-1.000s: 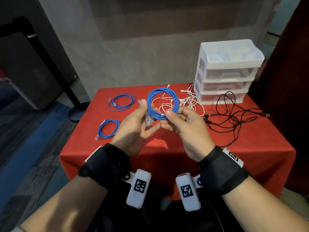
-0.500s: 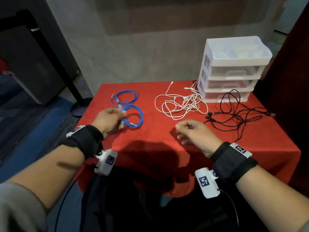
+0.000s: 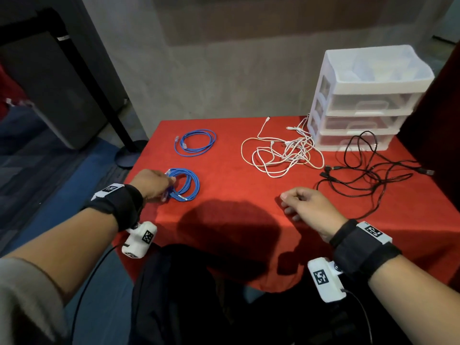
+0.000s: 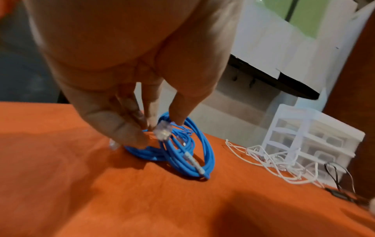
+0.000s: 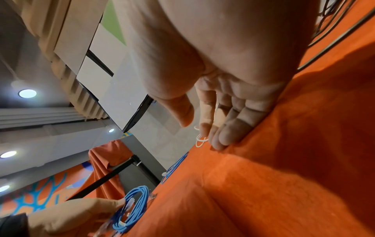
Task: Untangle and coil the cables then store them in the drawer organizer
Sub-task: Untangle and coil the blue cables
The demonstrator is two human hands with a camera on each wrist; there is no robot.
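Observation:
My left hand [image 3: 151,183] pinches a coiled blue cable [image 3: 190,188] at the table's front left. In the left wrist view its fingertips [image 4: 131,137] hold the coil [image 4: 190,158] tilted on the red cloth, against a second blue coil lying flat beneath. A third blue coil [image 3: 196,143] lies further back. My right hand [image 3: 298,202] rests on the cloth at centre right, fingers loosely curled, holding nothing [image 5: 202,128]. A white cable tangle [image 3: 283,153] and a black cable tangle [image 3: 361,175] lie in front of the white drawer organizer [image 3: 368,95], whose drawers are closed.
The red-clothed table [image 3: 236,190] has bare cloth between my hands. A black stand with a round base [image 3: 129,158] is on the floor past the table's left edge. A grey wall runs behind the table.
Both hands held the blue coil up a second ago. The right hand let go and dropped to the cloth. The left hand carried the coil down to the table's front left.

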